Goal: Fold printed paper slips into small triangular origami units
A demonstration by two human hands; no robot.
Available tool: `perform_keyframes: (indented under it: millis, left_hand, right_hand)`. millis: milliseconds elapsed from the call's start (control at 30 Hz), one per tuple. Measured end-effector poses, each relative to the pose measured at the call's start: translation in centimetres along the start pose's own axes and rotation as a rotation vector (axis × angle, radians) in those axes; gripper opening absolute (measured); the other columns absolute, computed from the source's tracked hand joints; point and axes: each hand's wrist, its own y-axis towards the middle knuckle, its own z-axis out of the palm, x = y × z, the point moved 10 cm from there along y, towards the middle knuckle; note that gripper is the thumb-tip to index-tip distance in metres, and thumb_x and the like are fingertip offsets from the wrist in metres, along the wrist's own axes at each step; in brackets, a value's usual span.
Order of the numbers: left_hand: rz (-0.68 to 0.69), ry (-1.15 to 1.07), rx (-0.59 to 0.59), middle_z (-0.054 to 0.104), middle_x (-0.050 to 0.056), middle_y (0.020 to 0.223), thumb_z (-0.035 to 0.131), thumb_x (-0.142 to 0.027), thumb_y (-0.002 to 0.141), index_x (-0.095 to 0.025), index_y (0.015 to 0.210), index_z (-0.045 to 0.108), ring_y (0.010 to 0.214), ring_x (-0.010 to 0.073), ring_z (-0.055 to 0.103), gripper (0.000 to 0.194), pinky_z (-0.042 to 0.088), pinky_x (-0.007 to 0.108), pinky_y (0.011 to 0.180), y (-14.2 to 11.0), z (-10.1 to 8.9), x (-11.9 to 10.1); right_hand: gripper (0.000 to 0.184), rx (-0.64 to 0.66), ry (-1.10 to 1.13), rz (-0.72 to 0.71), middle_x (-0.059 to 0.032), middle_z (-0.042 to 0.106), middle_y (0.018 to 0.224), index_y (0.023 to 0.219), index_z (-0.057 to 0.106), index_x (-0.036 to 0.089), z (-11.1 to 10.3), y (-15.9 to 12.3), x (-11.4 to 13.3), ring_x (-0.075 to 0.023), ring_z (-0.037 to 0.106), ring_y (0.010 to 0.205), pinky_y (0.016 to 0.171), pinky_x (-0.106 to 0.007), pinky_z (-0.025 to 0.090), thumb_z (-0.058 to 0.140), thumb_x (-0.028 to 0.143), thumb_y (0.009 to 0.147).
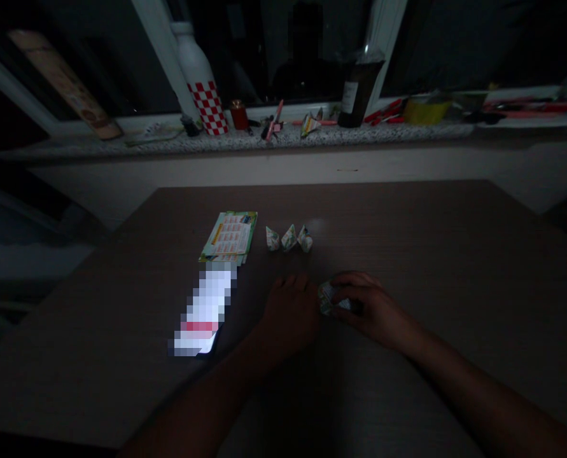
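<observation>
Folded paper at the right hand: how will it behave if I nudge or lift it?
The folded paper is probably very light, being small and made of printed sheet. Its folds may stiffen it, but a hard grip could crush them. Pushed across the flat table, it would likelier slide than roll.

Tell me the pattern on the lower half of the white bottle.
Red and white checks on the bottle, clearest in the head view.
</observation>
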Motion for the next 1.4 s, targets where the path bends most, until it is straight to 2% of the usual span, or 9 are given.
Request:
perform_keyframes:
  millis: [200,900,1200,1400]
  left_hand:
    - [-0.018,0.003,0.004,0.056,0.012,0.098,0.041,-0.020,0.088,-0.014,0.096,0.057,0.094,0.0284,0.051,0.019,0.039,0.044,0.079,-0.01,0.42,0.05]
    - [0.006,-0.007,-0.018,0.056,0.011,0.097,0.040,-0.021,0.090,-0.015,0.095,0.056,0.093,0.0270,0.052,0.018,0.039,0.042,0.079,0.04,0.16,0.24]
    - [0.016,0.001,-0.016,0.056,0.011,0.097,0.044,-0.022,0.088,-0.014,0.095,0.057,0.092,0.0265,0.052,0.017,0.040,0.041,0.077,0.16,0.17,0.28]
    - [0.010,-0.005,-0.015,0.056,0.010,0.098,0.044,-0.021,0.088,-0.015,0.096,0.057,0.094,0.0264,0.051,0.016,0.041,0.040,0.078,0.10,0.42,0.36]
  right_hand:
    - [0.018,0.012,0.039,-0.002,-0.0057,0.064,0.112,0.092,0.069,0.027,0.06,-0.05,-0.07,-0.0252,0.058,0.107,0.092,-0.046,0.044,0.072,0.025,0.075]
    - [0.016,-0.004,-0.003,0.011,-0.0051,0.064,0.111,0.092,0.068,0.026,0.15,-0.03,0.05,-0.0249,0.058,0.105,0.092,-0.045,0.042,0.070,0.025,0.076]
    - [0.021,0.018,0.012,0.020,-0.0055,0.062,0.113,0.096,0.068,0.026,0.43,0.04,-0.09,-0.0243,0.056,0.106,0.093,-0.044,0.042,0.070,0.023,0.075]
    - [0.017,0.038,0.063,0.030,-0.0059,0.061,0.113,0.095,0.068,0.025,0.42,0.04,0.01,-0.0232,0.056,0.107,0.094,-0.042,0.042,0.068,0.023,0.077]
